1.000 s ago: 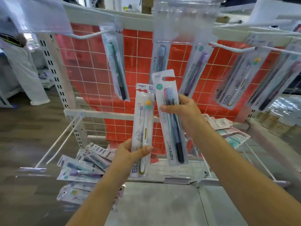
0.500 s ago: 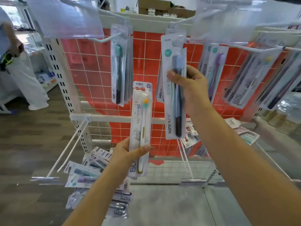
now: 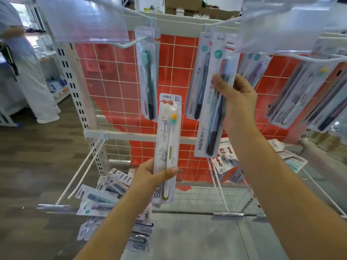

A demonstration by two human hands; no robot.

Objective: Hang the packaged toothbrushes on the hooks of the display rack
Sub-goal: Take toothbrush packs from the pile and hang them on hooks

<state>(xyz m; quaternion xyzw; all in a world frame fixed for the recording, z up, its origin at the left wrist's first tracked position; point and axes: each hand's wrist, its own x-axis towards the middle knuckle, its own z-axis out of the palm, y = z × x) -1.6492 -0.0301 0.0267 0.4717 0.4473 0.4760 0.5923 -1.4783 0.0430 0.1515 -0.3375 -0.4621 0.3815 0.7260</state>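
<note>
My right hand (image 3: 237, 102) grips a packaged dark-handled Hane toothbrush (image 3: 214, 117) raised high, its top at the middle upper hook (image 3: 230, 46) where similar packs (image 3: 200, 77) hang. My left hand (image 3: 150, 180) holds a white toothbrush pack with a yellow-tipped brush (image 3: 168, 139) upright, lower down in front of the rack. A green-bristled pack (image 3: 148, 76) hangs on the upper left hook (image 3: 129, 44). More packs (image 3: 300, 94) hang at the upper right. The rack has a red grid back panel (image 3: 112, 81).
Loose toothbrush packs (image 3: 101, 197) lie piled at the rack's base, with others (image 3: 293, 158) at the right. Bare lower hooks (image 3: 82, 169) with clear label holders jut forward at left and centre (image 3: 223, 186). A person in white (image 3: 28, 72) stands at far left.
My right hand has lifted the dark-handled pack from chest height up to the middle upper hook. My left hand still holds the white pack at about the same place.
</note>
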